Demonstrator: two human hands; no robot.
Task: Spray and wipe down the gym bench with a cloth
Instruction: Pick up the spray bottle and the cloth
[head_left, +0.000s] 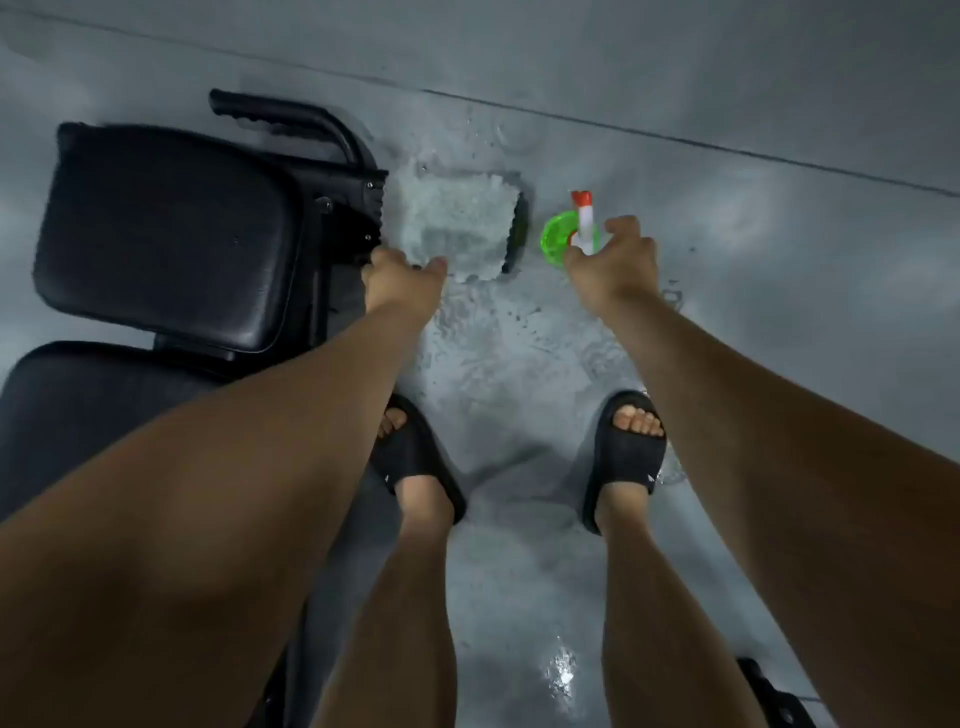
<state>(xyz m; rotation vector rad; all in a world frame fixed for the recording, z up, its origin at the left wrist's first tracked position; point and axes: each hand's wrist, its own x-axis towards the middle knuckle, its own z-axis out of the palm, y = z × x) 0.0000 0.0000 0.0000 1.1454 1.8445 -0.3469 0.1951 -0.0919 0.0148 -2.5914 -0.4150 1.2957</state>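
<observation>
No word, number or brand name can be read anywhere in my view. The nearest thing to a sign is a tiny white mark on the outer side of my left slide (415, 457) and another on my right slide (623, 457), both black. Each is too small and blurred to tell whether it is a logo or letters. The spray bottle (583, 221) that my right hand (613, 260) grips shows only plain red, white and green plastic on the side facing me, with no lettering I can make out.
</observation>
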